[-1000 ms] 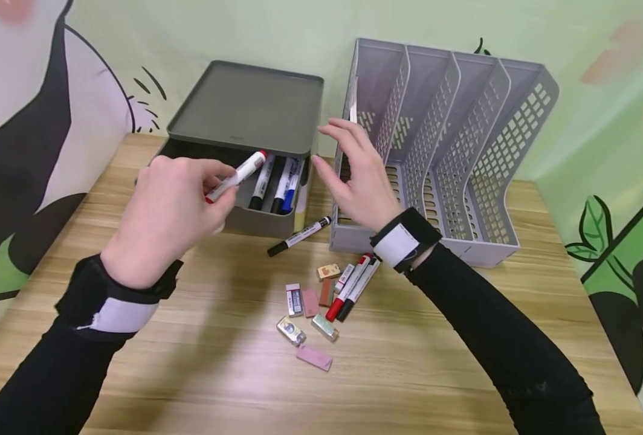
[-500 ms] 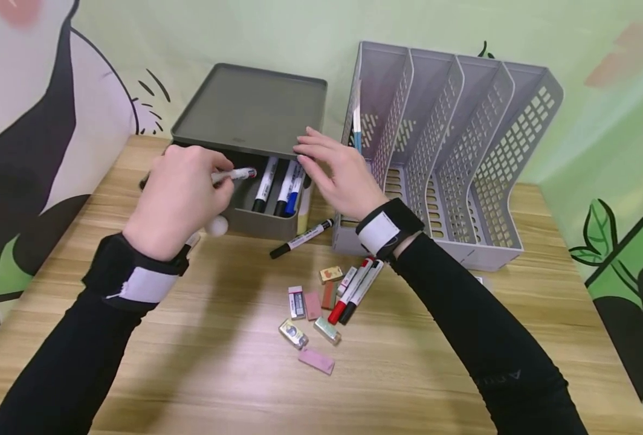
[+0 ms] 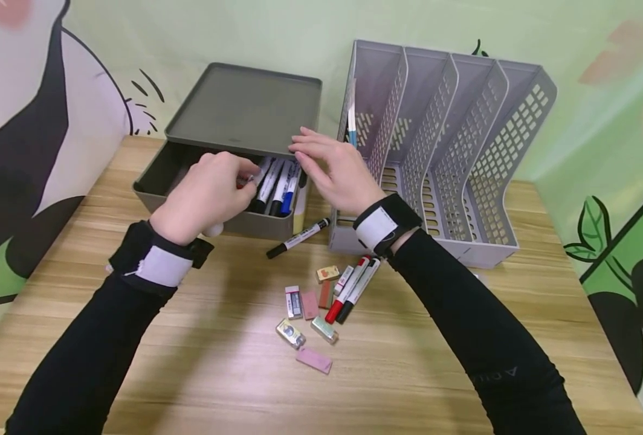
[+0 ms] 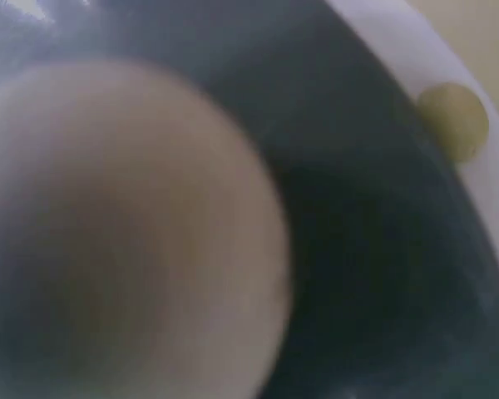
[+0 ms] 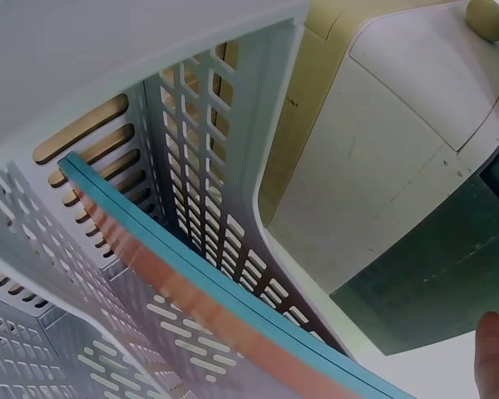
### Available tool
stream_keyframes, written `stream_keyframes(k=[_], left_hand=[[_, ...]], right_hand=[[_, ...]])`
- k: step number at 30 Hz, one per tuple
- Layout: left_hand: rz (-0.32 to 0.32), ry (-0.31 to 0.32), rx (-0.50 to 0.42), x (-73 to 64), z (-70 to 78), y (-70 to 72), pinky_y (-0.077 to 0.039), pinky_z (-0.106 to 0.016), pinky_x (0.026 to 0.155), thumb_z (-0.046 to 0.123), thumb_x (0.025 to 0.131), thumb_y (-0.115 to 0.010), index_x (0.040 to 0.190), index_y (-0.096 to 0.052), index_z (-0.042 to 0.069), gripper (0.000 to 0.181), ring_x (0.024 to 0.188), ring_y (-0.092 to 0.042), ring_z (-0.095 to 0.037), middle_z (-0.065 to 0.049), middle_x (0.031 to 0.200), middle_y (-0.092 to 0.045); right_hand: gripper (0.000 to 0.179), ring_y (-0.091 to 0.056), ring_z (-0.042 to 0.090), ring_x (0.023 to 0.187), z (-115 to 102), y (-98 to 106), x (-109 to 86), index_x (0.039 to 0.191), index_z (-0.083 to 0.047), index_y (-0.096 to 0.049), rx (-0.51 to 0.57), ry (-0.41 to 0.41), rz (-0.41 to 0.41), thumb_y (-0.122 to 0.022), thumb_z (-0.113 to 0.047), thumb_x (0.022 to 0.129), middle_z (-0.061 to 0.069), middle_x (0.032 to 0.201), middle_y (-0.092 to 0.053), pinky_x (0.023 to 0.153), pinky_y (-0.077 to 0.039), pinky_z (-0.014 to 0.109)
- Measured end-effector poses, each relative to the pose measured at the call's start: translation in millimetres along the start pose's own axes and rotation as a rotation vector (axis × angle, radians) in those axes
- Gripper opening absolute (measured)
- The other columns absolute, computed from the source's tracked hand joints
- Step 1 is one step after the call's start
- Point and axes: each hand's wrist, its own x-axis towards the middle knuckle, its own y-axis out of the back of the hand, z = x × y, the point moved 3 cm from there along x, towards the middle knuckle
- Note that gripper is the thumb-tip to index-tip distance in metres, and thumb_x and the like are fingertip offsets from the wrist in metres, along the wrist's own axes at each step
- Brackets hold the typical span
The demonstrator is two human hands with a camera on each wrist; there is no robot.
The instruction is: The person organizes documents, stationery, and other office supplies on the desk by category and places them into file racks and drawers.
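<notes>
My left hand (image 3: 207, 196) reaches into the pulled-out drawer (image 3: 264, 228) of a dark grey storage box (image 3: 248, 109). Its thumb and fingers pinch a whiteboard marker, mostly hidden behind them. Beside the fingertips, several white-barrelled markers (image 3: 282, 188) with black and blue caps lie side by side in the drawer. My right hand (image 3: 343, 172) rests its fingertips on the box lid's front right corner, fingers extended. The left wrist view is blurred, with a pale rounded shape (image 4: 133, 233) filling much of it. A fingertip (image 5: 491, 353) shows in the right wrist view.
A grey slotted file rack (image 3: 425, 241) stands right of the box, with a blue-edged book (image 5: 191, 262) in one slot. A black marker (image 3: 298, 239) lies before the drawer. Nearer are a red-capped marker (image 3: 348, 289), another black marker (image 3: 358, 291) and several erasers (image 3: 314, 360).
My left hand has moved right and lowered the marker into the drawer beside the others. My right hand has moved left onto the lid corner.
</notes>
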Motion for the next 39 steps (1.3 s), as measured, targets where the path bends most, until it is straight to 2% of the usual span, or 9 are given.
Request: stream_keyframes(k=[4,11,14,18,23,28,31,35,39], left_hand=[[-0.054,0.008,-0.008,2.0,-1.8,-3.3,-0.048,-0.038,0.065,0.020,0.097,-0.050,0.122,-0.069,-0.002,0.038,0.075,-0.060,-0.023,-0.014,0.100,-0.069],[-0.016,-0.009,0.003,1.9,-3.9,-4.2,-0.046,-0.036,0.060,0.022,0.097,-0.049,0.117,-0.072,-0.001,0.037,0.068,-0.058,-0.022,-0.011,0.089,-0.068],[0.029,-0.027,0.016,0.1,-3.7,-4.3,-0.045,-0.037,0.059,0.021,0.097,-0.048,0.115,-0.072,0.000,0.036,0.068,-0.058,-0.022,-0.011,0.088,-0.067],[0.139,-0.082,0.021,-4.9,-1.3,-4.8,-0.048,-0.038,0.063,0.019,0.097,-0.049,0.114,-0.072,0.000,0.034,0.074,-0.061,-0.023,-0.012,0.095,-0.070],[0.335,-0.214,-0.006,-19.0,6.1,-6.1,-0.051,-0.040,0.071,0.016,0.095,-0.053,0.110,-0.072,-0.001,0.030,0.083,-0.065,-0.022,-0.013,0.102,-0.070],[0.539,-0.426,-0.044,-39.1,19.4,-14.6,-0.049,-0.035,0.071,0.012,0.092,-0.056,0.103,-0.070,-0.002,0.023,0.081,-0.060,-0.022,-0.012,0.098,-0.066],[0.609,-0.556,-0.012,-50.9,31.0,-26.3,-0.047,-0.034,0.072,0.008,0.091,-0.055,0.099,-0.069,-0.001,0.020,0.082,-0.056,-0.024,-0.011,0.096,-0.064],[0.612,-0.695,0.018,-63.7,46.1,-53.6,-0.049,-0.032,0.072,0.004,0.088,-0.055,0.097,-0.069,0.000,0.017,0.082,-0.056,-0.024,-0.009,0.094,-0.063],[0.491,-0.722,0.003,-67.8,53.9,-86.8,-0.049,-0.028,0.071,0.006,0.085,-0.059,0.098,-0.069,0.004,0.016,0.083,-0.055,-0.020,-0.005,0.093,-0.062]], right_hand=[[0.041,-0.041,0.014,0.140,0,-1,0.4,0.128,-0.003,-0.067,0.001,-0.003,-0.002,-0.046,-0.028,0.103,0.012,0.139,-0.058,0.113,-0.026,0.023],[0.040,-0.041,0.014,0.140,1,-1,0.4,0.128,-0.003,-0.067,0.008,-0.001,0.007,-0.047,-0.028,0.103,0.011,0.139,-0.059,0.113,-0.026,0.023],[0.041,-0.039,0.013,0.141,1,-3,-0.9,0.129,-0.002,-0.066,0.024,-0.007,0.013,-0.047,-0.027,0.103,0.012,0.141,-0.057,0.113,-0.025,0.023],[0.042,-0.033,0.008,0.144,1,-6,-6.9,0.132,-0.001,-0.063,0.047,-0.018,0.026,-0.045,-0.027,0.104,0.010,0.146,-0.052,0.114,-0.024,0.023],[0.044,-0.030,0.010,0.145,1,-7,-24.3,0.138,-0.002,-0.057,0.049,0.009,0.079,-0.043,-0.025,0.104,0.011,0.154,-0.043,0.115,-0.024,0.026],[0.040,-0.044,0.022,0.138,6,-5,-51.9,0.135,0.001,-0.058,0.036,0.063,0.201,-0.045,-0.018,0.102,0.016,0.149,-0.048,0.113,-0.031,0.032],[0.038,-0.049,0.026,0.133,10,-4,-69.8,0.133,0.003,-0.059,0.023,0.064,0.219,-0.047,-0.012,0.100,0.018,0.143,-0.053,0.110,-0.035,0.034],[0.037,-0.054,0.027,0.125,17,-4,-92.8,0.130,0.003,-0.060,-0.004,0.035,0.174,-0.050,-0.007,0.097,0.017,0.133,-0.060,0.106,-0.039,0.034],[0.031,-0.061,0.024,0.111,24,-3,-116.1,0.122,0.001,-0.065,-0.038,-0.012,0.124,-0.052,-0.005,0.094,0.013,0.118,-0.065,0.096,-0.046,0.034]])
